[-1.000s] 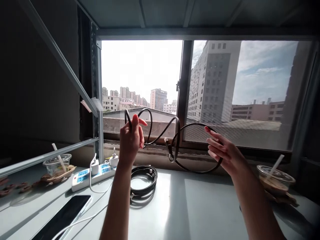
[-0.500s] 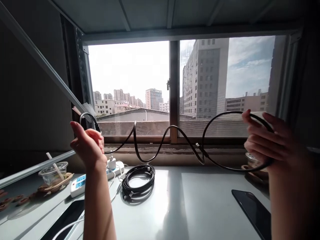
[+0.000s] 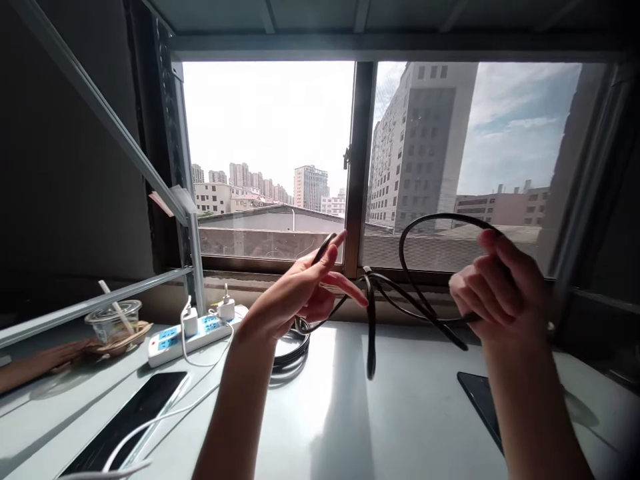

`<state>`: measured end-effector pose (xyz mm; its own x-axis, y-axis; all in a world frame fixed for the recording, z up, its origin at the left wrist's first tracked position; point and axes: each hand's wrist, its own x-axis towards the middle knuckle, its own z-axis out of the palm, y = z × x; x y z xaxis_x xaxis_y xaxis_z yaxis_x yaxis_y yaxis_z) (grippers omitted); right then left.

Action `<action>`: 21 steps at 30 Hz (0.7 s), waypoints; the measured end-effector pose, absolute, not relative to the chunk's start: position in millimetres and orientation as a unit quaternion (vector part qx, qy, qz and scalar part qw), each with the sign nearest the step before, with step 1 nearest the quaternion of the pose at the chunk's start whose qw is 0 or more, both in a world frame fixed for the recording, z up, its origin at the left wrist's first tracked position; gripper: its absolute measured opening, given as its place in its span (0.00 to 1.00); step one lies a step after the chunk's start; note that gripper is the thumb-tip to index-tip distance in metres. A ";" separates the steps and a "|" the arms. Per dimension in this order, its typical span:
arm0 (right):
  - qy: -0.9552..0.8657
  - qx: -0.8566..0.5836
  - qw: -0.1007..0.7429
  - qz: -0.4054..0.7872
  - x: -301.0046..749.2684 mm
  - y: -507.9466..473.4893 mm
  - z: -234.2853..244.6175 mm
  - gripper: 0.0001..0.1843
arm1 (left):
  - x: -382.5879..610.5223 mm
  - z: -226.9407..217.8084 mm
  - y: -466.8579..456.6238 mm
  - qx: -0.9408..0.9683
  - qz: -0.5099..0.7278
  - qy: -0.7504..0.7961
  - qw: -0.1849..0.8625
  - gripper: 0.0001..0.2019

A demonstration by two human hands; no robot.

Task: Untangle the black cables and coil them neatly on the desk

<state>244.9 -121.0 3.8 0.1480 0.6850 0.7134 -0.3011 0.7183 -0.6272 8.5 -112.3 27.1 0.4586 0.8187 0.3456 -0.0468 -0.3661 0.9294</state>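
A black cable (image 3: 445, 217) hangs in slack loops between my hands, above the desk. My left hand (image 3: 313, 287) has a piece of it pinched by the thumb and index finger, with the other fingers partly extended. Closed in a fist, my right hand (image 3: 493, 287) grips the loop's right side. Beneath my left hand, a second black cable, a coiled bundle (image 3: 295, 360), lies partly hidden on the desk.
A white power strip (image 3: 200, 340) with plugs stands left, near a phone (image 3: 130, 420) and a plastic cup (image 3: 115, 323). Another person's arm (image 3: 40, 367) rests beside the cup. A second phone (image 3: 477, 400) lies partly behind my right forearm. Metal frame bars (image 3: 100, 300) cross the left.
My hands have come closer together, the left one moving far to the right. The stretched cable now hangs slack in folded loops. The view has shifted slightly, and another person's arm shows more at left.
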 end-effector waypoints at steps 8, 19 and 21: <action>-0.589 -0.255 0.735 0.220 231.1 -108.1 1.2 0.11 | 8.6 23.1 -116.4 0.719 0.499 0.278 0.396 0.34; -0.620 -0.185 0.738 0.190 181.9 -133.8 -2.9 0.08 | 68.2 -10.6 -101.1 0.757 0.436 0.229 0.429 0.38; -0.618 -0.194 0.734 0.205 187.5 -139.2 1.3 0.09 | 66.9 -8.5 -93.8 0.735 0.455 0.214 0.456 0.36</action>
<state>187.5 -139.2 1.3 0.1517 0.5401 0.8279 -0.0606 0.8410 -0.5375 66.9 -93.8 -8.5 0.4940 0.7288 0.4740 -0.1008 -0.4936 0.8639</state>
